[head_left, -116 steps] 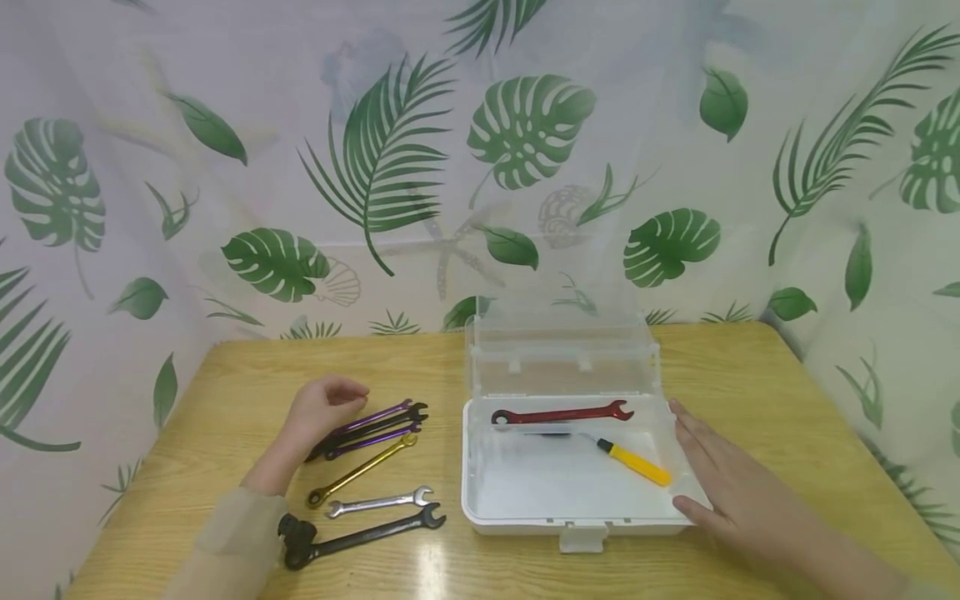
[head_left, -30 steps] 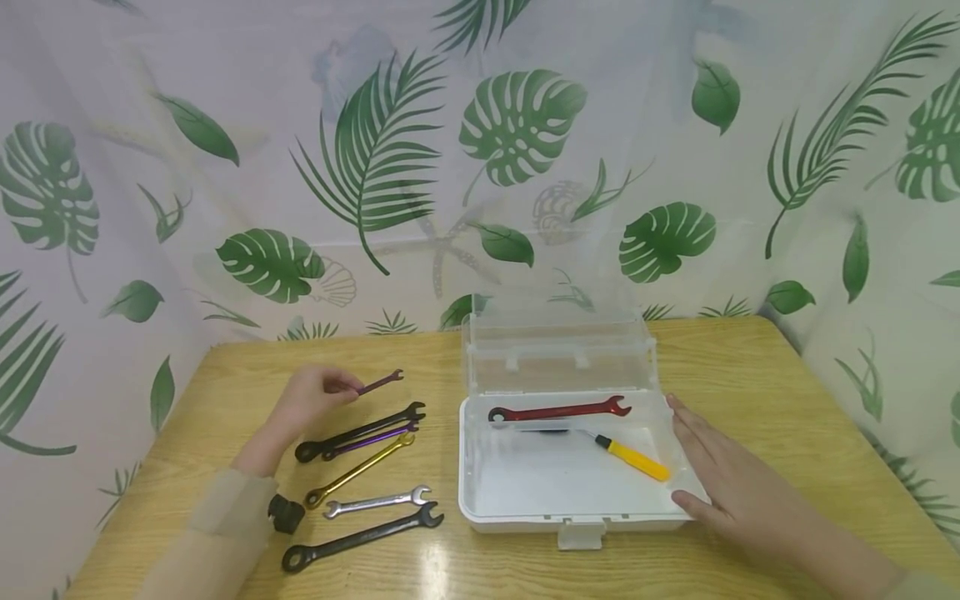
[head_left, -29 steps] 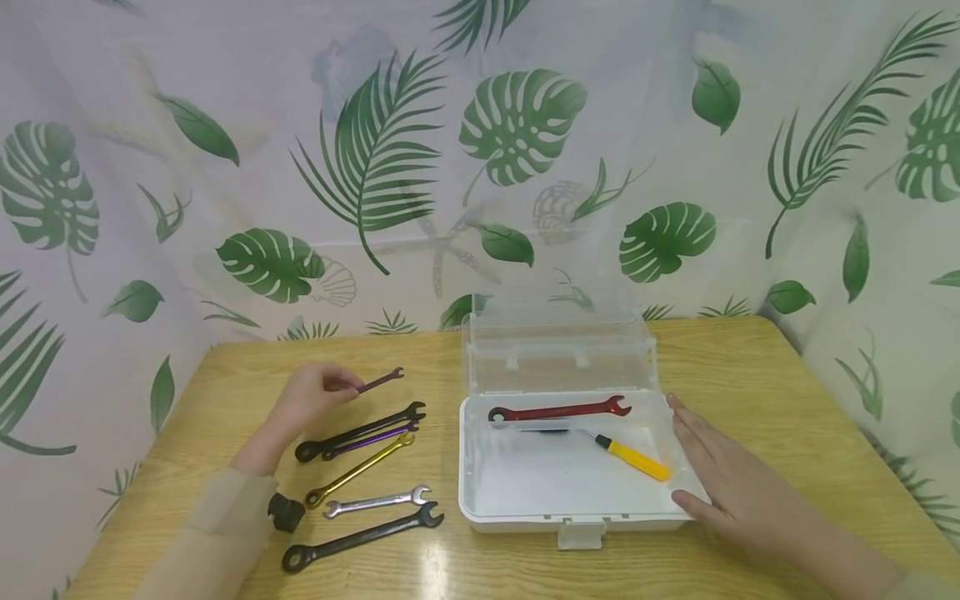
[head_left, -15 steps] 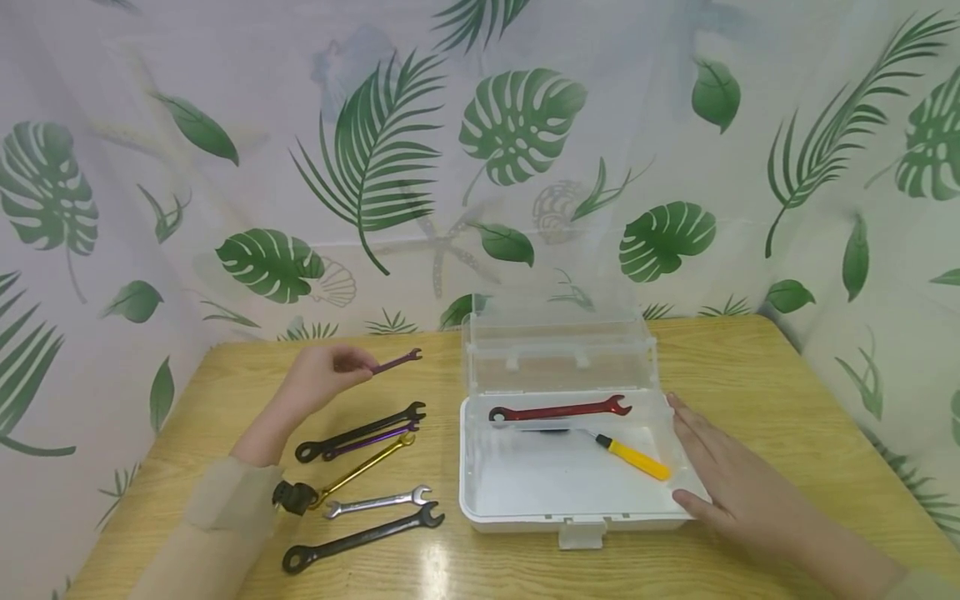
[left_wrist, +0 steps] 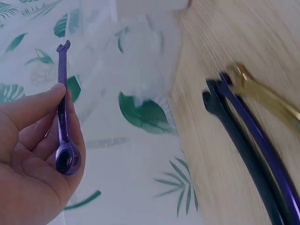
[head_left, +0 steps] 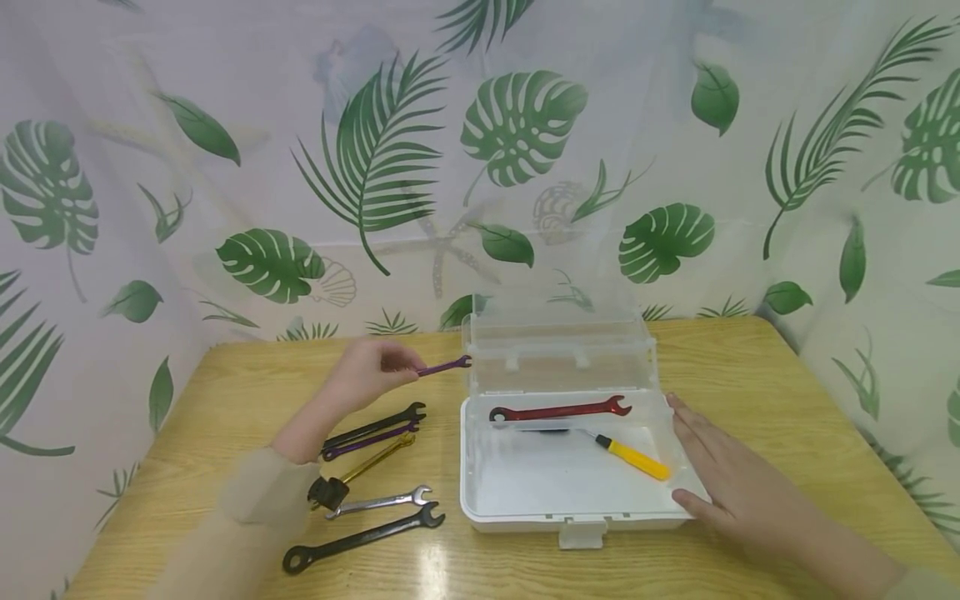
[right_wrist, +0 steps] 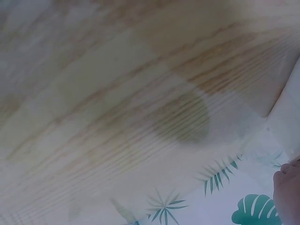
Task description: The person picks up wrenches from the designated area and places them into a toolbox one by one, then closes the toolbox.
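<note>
My left hand (head_left: 367, 372) pinches a small purple wrench (head_left: 444, 366) in the air, its open end close to the left wall of the clear plastic box (head_left: 468, 467). The left wrist view shows that purple wrench (left_wrist: 62, 108) held between thumb and fingers (left_wrist: 35, 110). My right hand (head_left: 731, 483) lies flat against the box's right side, fingers straight. Inside the box lie a red wrench (head_left: 561, 412) and a yellow-handled screwdriver (head_left: 633, 461). The lid (head_left: 558, 346) stands up at the back.
On the wooden table (head_left: 750, 375) left of the box lie a black wrench (head_left: 375, 427), a purple wrench (head_left: 367, 440), a gold wrench (head_left: 375, 457), a silver wrench (head_left: 378, 502) and a long black wrench (head_left: 363, 538). A leaf-print curtain (head_left: 375, 158) closes off the back and sides.
My left hand has lifted the small purple wrench off the pile and carried it right, toward the box. The right hand has stayed put.
</note>
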`<state>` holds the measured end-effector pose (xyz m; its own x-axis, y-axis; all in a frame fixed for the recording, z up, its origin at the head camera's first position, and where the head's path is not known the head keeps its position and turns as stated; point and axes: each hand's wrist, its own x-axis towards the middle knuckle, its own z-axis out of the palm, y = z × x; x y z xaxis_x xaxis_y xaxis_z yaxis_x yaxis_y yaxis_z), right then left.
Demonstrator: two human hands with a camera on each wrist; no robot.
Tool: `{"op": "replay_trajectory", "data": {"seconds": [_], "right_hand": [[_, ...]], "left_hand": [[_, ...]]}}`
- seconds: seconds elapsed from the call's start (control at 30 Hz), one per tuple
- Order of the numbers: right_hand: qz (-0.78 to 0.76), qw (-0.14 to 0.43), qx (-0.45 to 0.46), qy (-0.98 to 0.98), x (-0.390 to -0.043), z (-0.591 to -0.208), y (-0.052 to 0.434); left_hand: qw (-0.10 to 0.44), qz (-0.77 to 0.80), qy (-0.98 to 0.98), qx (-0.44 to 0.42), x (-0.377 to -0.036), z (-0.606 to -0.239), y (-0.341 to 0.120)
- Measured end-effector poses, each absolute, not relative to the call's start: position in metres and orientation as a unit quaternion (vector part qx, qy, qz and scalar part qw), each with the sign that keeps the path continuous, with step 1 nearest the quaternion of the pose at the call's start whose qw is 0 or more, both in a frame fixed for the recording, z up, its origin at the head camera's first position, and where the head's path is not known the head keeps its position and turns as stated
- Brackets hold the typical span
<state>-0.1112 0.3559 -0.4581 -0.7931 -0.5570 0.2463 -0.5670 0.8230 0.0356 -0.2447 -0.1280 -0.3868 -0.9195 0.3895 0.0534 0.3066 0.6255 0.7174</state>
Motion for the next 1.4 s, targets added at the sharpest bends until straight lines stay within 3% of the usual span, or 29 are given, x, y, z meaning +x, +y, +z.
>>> {"op": "replay_trajectory", "data": {"seconds": [0.5, 1.4], "right_hand": [[0.027, 0.152, 0.316, -0.936, -0.112, -0.462, 0.356], [0.035, 0.126, 0.29, -0.948, -0.11, -0.463, 0.356]], "left_hand": [[0.055, 0.398, 0.876, 0.268, -0.237, -0.38, -0.064], [0.109, 0.391, 0.852, 0.331, -0.232, -0.395, 0.011]]}}
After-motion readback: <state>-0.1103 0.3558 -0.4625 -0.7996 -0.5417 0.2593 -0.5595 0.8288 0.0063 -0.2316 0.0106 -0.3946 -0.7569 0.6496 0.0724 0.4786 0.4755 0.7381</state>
